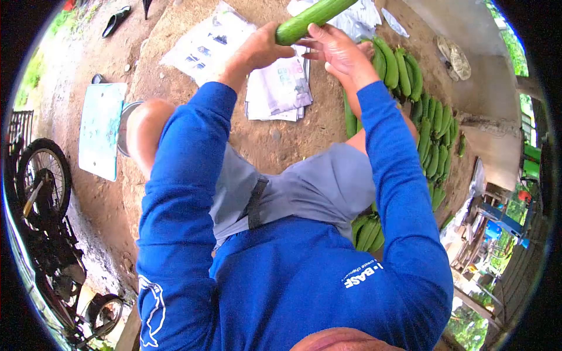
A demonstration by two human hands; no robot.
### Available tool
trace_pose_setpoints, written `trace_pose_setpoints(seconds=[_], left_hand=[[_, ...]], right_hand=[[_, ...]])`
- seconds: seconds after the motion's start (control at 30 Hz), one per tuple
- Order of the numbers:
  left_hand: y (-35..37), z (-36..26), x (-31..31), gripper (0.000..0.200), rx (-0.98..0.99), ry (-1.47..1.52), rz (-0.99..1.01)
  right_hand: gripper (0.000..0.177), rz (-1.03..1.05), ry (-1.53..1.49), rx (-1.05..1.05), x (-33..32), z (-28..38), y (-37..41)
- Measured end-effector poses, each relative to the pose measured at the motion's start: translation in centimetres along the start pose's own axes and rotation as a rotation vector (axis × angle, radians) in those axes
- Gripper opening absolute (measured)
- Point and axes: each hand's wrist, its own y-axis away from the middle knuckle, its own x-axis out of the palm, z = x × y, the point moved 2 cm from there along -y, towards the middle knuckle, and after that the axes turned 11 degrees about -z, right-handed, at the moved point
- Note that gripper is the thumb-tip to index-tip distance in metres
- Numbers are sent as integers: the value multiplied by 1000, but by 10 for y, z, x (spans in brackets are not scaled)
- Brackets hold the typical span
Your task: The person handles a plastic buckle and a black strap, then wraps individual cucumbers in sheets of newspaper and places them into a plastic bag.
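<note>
A long green gourd (313, 21) slants up past the top edge of the view, its far end cut off. My left hand (260, 50) is closed about its near end. My right hand (339, 52) is held palm up beside it, fingers apart, with fingertips at the gourd's lower side. Below my hands lies a stack of printed sheets or bags (280, 90) on the ground. A larger clear plastic bag with dark print (211, 44) is spread to its left. Close to my right hand, more green gourds (404, 73) lie in a pile.
Rows of smaller-looking gourds (436, 137) extend along my right side. On the left, a pale blue board (100, 131) rests by a round container (124, 128) near my knee. A motorcycle (44, 175) stands farther left. Crumpled plastic (357, 20) and a dirty cloth-like object (453, 58) lie ahead right.
</note>
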Motion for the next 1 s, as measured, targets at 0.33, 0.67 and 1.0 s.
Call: trace_pose_setpoints(seconds=[0.33, 0.67, 1.0], left_hand=[[34, 155, 73, 59, -271, -276, 214], [37, 226, 138, 65, -223, -206, 173], [42, 238, 140, 69, -76, -224, 307]], right_hand=[[41, 135, 1739, -587, -37, -275, -5], [15, 339, 1635, -585, -25, -263, 10], [11, 121, 1433, -616, -25, -235, 5]])
